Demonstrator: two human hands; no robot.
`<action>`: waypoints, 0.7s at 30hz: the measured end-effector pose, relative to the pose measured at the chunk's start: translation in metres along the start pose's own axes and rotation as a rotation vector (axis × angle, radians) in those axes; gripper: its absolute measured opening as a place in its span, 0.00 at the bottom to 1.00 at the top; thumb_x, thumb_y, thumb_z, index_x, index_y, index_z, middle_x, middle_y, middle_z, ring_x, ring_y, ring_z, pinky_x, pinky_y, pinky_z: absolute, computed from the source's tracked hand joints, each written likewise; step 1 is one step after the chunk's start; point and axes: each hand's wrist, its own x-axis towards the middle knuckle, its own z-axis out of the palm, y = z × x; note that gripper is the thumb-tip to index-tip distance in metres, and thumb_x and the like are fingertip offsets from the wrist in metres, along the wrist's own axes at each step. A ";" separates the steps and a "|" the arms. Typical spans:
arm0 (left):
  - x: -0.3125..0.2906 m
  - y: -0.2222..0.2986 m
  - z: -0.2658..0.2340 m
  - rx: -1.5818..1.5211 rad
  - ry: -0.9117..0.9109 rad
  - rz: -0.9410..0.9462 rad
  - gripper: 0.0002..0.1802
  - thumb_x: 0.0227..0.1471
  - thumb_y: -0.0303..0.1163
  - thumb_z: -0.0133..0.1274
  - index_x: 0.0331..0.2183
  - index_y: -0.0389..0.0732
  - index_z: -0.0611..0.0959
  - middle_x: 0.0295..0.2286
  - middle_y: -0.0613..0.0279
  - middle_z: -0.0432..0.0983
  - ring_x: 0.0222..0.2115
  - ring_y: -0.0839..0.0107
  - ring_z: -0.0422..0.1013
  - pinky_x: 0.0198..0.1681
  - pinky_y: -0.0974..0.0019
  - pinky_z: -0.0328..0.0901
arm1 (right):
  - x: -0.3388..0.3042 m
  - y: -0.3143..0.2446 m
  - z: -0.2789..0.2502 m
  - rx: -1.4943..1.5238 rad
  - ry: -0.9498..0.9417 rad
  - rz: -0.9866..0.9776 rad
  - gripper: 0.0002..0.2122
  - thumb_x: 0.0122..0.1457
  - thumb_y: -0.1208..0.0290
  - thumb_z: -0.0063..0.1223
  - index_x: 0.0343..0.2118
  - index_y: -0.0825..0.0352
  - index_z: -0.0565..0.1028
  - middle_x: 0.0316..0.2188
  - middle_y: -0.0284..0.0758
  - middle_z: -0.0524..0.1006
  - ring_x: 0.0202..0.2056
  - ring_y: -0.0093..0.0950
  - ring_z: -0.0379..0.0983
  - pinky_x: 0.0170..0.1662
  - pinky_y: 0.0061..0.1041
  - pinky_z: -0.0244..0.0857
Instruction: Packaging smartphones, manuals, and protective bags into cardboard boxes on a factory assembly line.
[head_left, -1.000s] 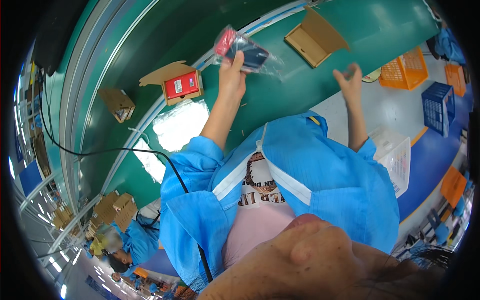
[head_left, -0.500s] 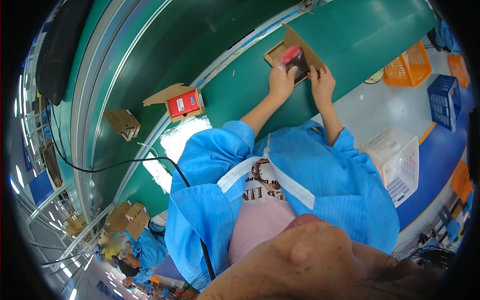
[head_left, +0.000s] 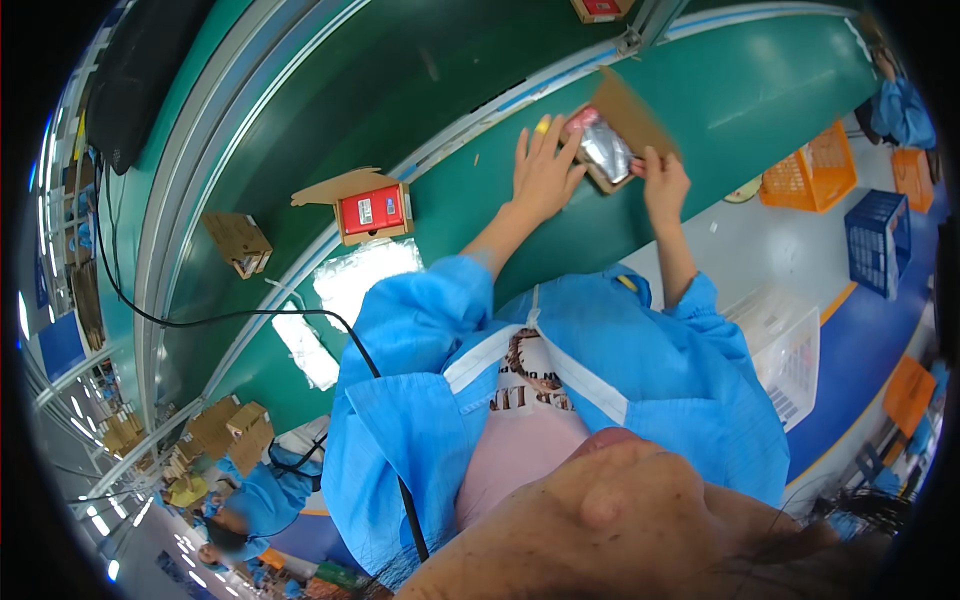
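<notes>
A small open cardboard box (head_left: 632,115) lies on the green bench with its flap raised. Inside it sits a shiny silvery packet (head_left: 606,150), with something pinkish-red (head_left: 583,120) at the far end. My left hand (head_left: 543,178) is open, fingers spread, along the box's left side; its fingertips are at the edge near the pinkish-red thing. Yellow shows on one of its fingertips. My right hand (head_left: 664,188) is closed on the near right edge of the box, beside the flap, thumb and fingers pinched together.
Left on the bench, an open carton (head_left: 325,192) holds a red box (head_left: 376,210); shiny plastic bags (head_left: 365,282) lie nearer. Another carton (head_left: 237,243) stands further left. A black cable hangs before me. Orange (head_left: 815,172), blue (head_left: 880,240) and white crates (head_left: 785,355) stand right. Co-workers sit at both sides.
The red and dark item that my left hand held over the box is no longer in it. The silvery packet now shows inside. My left hand has opened and moved left; the right has shifted right.
</notes>
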 end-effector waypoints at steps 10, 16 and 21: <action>-0.192 -0.045 -0.062 0.058 0.221 -0.483 0.17 0.47 0.30 0.53 0.41 0.37 0.75 0.39 0.51 0.67 0.43 0.52 0.62 0.49 0.51 0.56 | 0.101 0.050 -0.127 -0.325 -0.170 0.416 0.15 0.60 0.60 0.48 0.35 0.72 0.71 0.22 0.38 0.78 0.17 0.20 0.71 0.20 0.14 0.65; -0.196 -0.102 -0.127 0.456 0.187 -0.576 0.44 0.38 0.45 0.63 0.54 0.36 0.64 0.56 0.41 0.51 0.57 0.43 0.50 0.57 0.43 0.47 | 0.079 -0.035 0.008 0.093 -0.618 0.405 0.15 0.59 0.60 0.51 0.37 0.70 0.72 0.28 0.36 0.77 0.21 0.21 0.72 0.26 0.19 0.68; -0.174 -0.128 -0.142 0.409 0.132 -0.450 0.43 0.38 0.49 0.61 0.53 0.39 0.66 0.55 0.48 0.57 0.55 0.50 0.54 0.58 0.46 0.47 | 0.164 -0.007 0.095 -0.144 -0.545 0.054 0.16 0.59 0.62 0.51 0.37 0.74 0.72 0.29 0.36 0.76 0.27 0.21 0.74 0.31 0.18 0.69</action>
